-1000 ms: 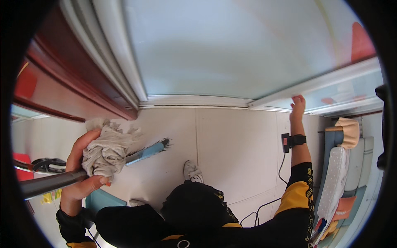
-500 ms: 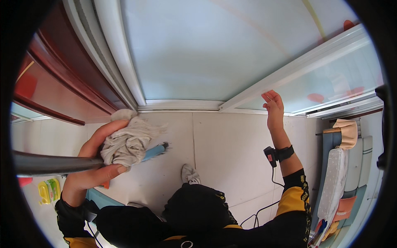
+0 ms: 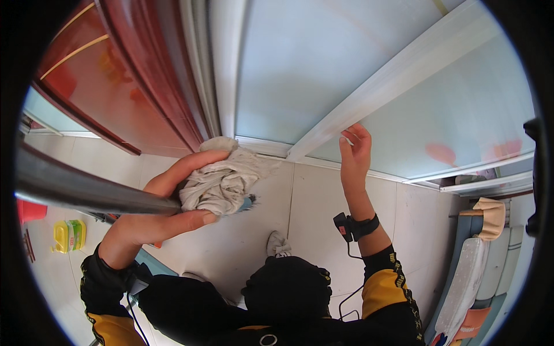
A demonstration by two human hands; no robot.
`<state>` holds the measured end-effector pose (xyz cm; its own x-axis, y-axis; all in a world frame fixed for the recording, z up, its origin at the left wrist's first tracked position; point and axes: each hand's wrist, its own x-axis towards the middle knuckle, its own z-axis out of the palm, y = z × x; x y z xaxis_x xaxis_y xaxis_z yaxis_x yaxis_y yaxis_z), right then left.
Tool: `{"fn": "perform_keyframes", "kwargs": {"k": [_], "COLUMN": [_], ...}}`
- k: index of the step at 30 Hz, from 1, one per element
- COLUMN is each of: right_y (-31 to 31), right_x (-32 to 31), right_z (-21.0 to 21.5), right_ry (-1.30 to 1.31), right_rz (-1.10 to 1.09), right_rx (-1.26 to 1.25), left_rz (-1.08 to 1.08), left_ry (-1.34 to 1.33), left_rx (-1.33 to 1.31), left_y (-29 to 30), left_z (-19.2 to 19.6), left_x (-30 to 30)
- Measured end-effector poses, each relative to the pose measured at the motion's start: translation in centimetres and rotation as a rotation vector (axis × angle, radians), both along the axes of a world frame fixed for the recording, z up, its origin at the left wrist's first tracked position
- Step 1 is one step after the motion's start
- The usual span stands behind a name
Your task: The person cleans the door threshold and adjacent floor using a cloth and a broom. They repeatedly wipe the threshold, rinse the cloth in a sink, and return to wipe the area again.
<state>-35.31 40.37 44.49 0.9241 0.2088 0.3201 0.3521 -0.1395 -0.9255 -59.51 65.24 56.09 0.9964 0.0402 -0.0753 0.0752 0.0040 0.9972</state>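
My left hand (image 3: 167, 199) is closed around a bunched, off-white cloth (image 3: 216, 181), thumb on its near side and fingers along its far side. A thick dark grey pole (image 3: 98, 181) reaches from the left edge to the cloth, crossing in front of that hand. Whether the hand also grips the pole cannot be made out. A blue brush (image 3: 247, 203) with dark bristles shows partly behind the cloth. My right hand (image 3: 356, 149) is raised with bent fingers and thumb apart, holding nothing visible, beside the white frame (image 3: 381, 95) of a frosted sliding door (image 3: 294, 69).
A dark red glossy panel (image 3: 109, 75) stands at the left, next to the door frame. On the tiled floor at left are a yellow jug (image 3: 70, 235) and a red container (image 3: 32, 211). A cushioned sofa (image 3: 499, 259) lines the right side. A black cable (image 3: 349, 297) hangs from my right wrist.
The view has shifted, so panel, door and left hand with cloth appear farther right. My right hand now appears farther left and closer to the door's white frame. The brush is more hidden.
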Motion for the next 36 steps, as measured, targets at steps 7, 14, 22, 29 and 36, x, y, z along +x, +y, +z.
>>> {"fn": "perform_keyframes", "kwargs": {"k": [7, 14, 22, 29, 36], "right_y": [4.5, 7.1, 6.2, -1.2, 1.2], "right_x": [-1.6, -1.1, -0.3, -0.1, 1.0], "right_z": [7.2, 4.5, -3.3, 1.3, 3.5], "right_ry": [-1.018, -1.095, -0.768, -0.453, -0.098], "right_rz": [0.131, 0.234, 0.662, 0.445, 0.053], "right_rx": [-1.197, -1.547, -1.571, -0.57, -0.412], "left_rz": [-0.032, 0.022, 0.087, 0.121, 0.127], "left_ry": [-0.146, -0.109, -0.144, -0.19, -0.201], "left_rx": [0.115, -0.037, -0.027, -0.066, -0.081], "left_y": [1.3, 0.9, 0.4, -0.2, 0.2], "left_z": [-2.0, -2.4, -2.9, -2.6, -3.3], "left_x": [-1.2, -1.6, -1.7, -2.0, -2.0]}}
